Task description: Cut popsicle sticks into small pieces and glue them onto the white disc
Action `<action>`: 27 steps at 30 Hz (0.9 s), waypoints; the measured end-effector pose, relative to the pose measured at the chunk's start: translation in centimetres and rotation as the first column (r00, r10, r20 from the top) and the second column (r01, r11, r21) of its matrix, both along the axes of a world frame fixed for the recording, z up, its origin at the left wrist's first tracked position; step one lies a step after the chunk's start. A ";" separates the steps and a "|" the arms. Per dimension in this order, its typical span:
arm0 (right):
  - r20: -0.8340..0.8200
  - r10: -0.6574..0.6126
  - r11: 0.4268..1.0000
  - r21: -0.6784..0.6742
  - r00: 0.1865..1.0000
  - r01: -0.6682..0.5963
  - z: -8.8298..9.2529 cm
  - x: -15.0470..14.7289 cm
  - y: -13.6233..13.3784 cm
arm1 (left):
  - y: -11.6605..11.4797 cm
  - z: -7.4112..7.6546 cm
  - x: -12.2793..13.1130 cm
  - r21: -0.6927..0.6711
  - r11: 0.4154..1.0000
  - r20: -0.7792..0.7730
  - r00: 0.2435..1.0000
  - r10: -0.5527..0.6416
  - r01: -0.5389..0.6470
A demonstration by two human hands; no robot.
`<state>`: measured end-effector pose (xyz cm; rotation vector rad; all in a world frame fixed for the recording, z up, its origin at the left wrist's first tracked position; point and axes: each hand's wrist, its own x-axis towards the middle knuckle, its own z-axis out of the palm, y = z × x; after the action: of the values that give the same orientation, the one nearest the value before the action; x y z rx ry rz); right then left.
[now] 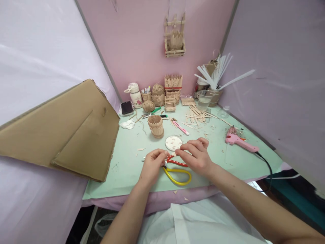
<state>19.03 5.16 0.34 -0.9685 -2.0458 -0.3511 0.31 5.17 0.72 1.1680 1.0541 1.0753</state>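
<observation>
My left hand (pixel 153 164) and my right hand (pixel 196 156) meet near the front of the pale green table (pixel 122 169), fingers curled and pinched together. Between their fingertips is a small item I cannot make out. Under them lie scissors (pixel 177 173) with a red and a yellow handle loop; my left fingers rest at the pivot end. A round white disc (pixel 173 142) with small wood bits lies just beyond my fingers. A small stick-built cup (pixel 156 126) stands farther back.
A large cardboard sheet (pixel 63 132) leans over the table's left edge. A pink glue gun (pixel 240 142) with a black cord lies at right. Loose wooden sticks (pixel 196 115), twine balls (pixel 148 105), a plastic cup (pixel 204 99), a phone (pixel 126 107) and stick crafts crowd the back.
</observation>
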 end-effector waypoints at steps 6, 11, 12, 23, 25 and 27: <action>0.129 -0.014 0.998 0.061 0.992 0.006 0.2 -0.4 0.0 | 0.0 0.7 -0.5 -0.222 0.961 0.192 0.974 -0.121 0.163; 0.147 0.020 0.998 0.052 0.989 -0.028 0.2 -0.6 -0.1 | -0.2 0.7 -0.5 -0.248 0.949 0.202 0.968 -0.147 0.196; 0.130 0.027 0.998 0.050 0.991 -0.034 0.1 -0.6 0.0 | -0.1 0.7 -0.5 -0.250 0.948 0.207 0.968 -0.144 0.195; 0.033 -0.007 0.997 0.077 0.999 0.005 -0.1 -1.2 0.0 | -0.2 0.7 -0.3 -0.268 0.948 0.254 0.962 -0.104 0.173; 0.025 -0.003 0.997 0.074 1.000 0.001 -0.1 -1.2 0.0 | -0.3 0.8 -0.3 -0.246 0.962 0.234 0.970 -0.063 0.122; 0.019 0.003 0.998 0.058 1.000 -0.005 -0.1 -1.1 -0.1 | -0.3 0.9 -0.4 -0.210 0.975 0.211 0.977 -0.021 0.066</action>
<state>17.91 5.06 0.27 -0.9290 -2.0435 -0.4168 -0.06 4.87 1.66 0.8805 0.9505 0.9975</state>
